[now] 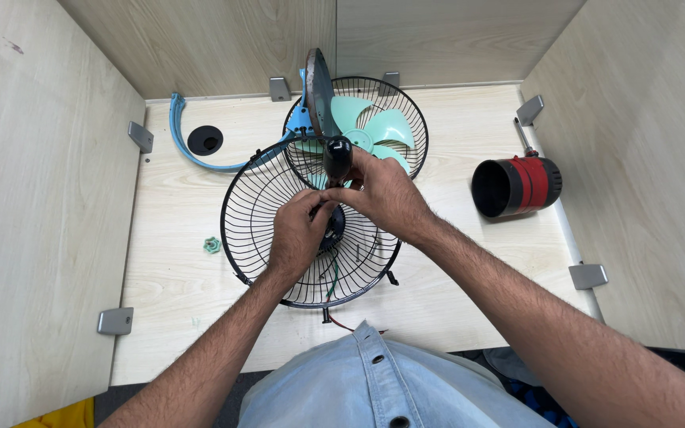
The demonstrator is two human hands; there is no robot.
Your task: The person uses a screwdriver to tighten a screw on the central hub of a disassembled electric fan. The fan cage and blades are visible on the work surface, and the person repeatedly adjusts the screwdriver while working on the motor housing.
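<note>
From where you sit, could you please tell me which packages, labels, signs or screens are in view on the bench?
None that I can make out: no package, sign or screen.
Closest thing: red and black cylinder, lying on its side at the bench's right edge; its red band could be a wrap or label, but I cannot tell.

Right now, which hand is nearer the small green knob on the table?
Left. The left hand rests on the black grille just right of the green knob; the right hand is farther right, across the grille.

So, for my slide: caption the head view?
Both hands grip a screwdriver over a black fan grille.
</note>
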